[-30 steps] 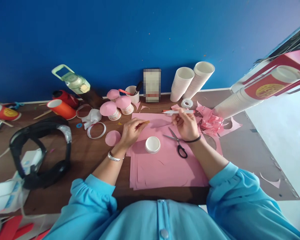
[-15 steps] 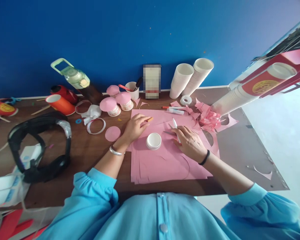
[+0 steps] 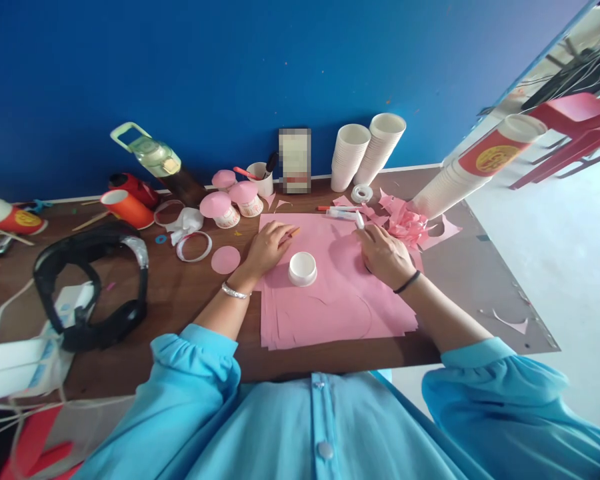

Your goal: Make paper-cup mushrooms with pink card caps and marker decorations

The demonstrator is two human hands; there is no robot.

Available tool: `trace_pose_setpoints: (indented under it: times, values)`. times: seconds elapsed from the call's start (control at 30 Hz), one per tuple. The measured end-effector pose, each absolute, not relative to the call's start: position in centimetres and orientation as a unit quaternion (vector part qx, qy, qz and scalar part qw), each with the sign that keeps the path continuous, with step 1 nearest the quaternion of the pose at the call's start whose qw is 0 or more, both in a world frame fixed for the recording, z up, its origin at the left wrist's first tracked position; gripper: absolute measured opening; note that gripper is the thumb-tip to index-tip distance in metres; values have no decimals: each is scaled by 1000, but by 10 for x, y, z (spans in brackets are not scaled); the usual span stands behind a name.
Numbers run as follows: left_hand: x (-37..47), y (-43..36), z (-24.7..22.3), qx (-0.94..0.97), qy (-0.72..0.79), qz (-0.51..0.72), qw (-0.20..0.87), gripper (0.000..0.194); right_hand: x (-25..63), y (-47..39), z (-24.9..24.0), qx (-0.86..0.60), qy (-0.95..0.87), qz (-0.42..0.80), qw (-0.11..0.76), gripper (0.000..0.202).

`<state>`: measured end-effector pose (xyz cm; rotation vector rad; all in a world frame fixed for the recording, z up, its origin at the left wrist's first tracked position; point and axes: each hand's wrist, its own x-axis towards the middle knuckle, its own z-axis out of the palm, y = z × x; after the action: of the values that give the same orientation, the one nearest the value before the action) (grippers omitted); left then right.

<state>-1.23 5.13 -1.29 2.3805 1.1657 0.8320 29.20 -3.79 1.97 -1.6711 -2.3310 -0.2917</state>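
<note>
A stack of pink paper sheets (image 3: 330, 307) lies on the brown table in front of me. On the paper, between my hands, stands a small white paper cup (image 3: 303, 268), upside down. My left hand (image 3: 266, 248) rests on the sheets' left edge, its fingers closed on a small orange-brown piece (image 3: 295, 232). My right hand (image 3: 385, 257) lies on the right part of the paper and pinches a short white stick-like thing (image 3: 359, 219) that points away from me. A white marker (image 3: 343, 214) lies just beyond it.
Two stacks of white cups (image 3: 363, 157) lean at the blue wall, with a tape roll (image 3: 361, 193) before them. Pink paper scraps (image 3: 405, 223) lie to the right. Pink-topped cups (image 3: 223, 208), a pink disc (image 3: 225, 260), black headphones (image 3: 90, 287) and a green bottle (image 3: 150, 157) stand on the left.
My right hand set the white marker down beyond the paper and came down over the scissors, which no longer show. It now holds a short white piece. My left hand has barely moved.
</note>
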Motion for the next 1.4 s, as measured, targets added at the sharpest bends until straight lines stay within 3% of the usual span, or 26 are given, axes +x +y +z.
trace_pose_setpoints:
  times: [0.1,0.27,0.4,0.5,0.57,0.63,0.77,0.93,1.07,1.17,1.4]
  values:
    - [-12,52,-10,827,432,308,188,33,278,-44,26,-532,-813,-83,224,32]
    - [-19,42,20,808,431,334,225,40,247,-49,31,-461,-820,61,335,46]
    - [-31,17,48,734,354,357,457,38,223,-40,26,-427,-805,124,392,48]
    - [-36,-4,52,732,287,293,544,61,207,-32,18,-429,-782,163,423,46]
    - [-34,-14,45,746,303,251,538,79,199,-28,11,-433,-763,194,439,43]
    - [-28,-19,36,764,336,242,495,84,194,-26,5,-435,-746,217,455,39]
    - [-14,-18,27,758,366,288,457,64,193,-23,-1,-446,-713,240,485,33]
    - [0,-11,34,599,368,381,600,67,200,-20,11,-460,-670,258,523,20]
    - [13,-11,29,459,339,439,694,51,198,-19,16,-461,-632,269,562,19]
    - [21,-15,23,407,316,443,734,45,195,-20,10,-451,-628,275,571,28]
    - [21,-15,8,340,338,456,750,40,200,-29,-2,-392,-726,216,522,74]
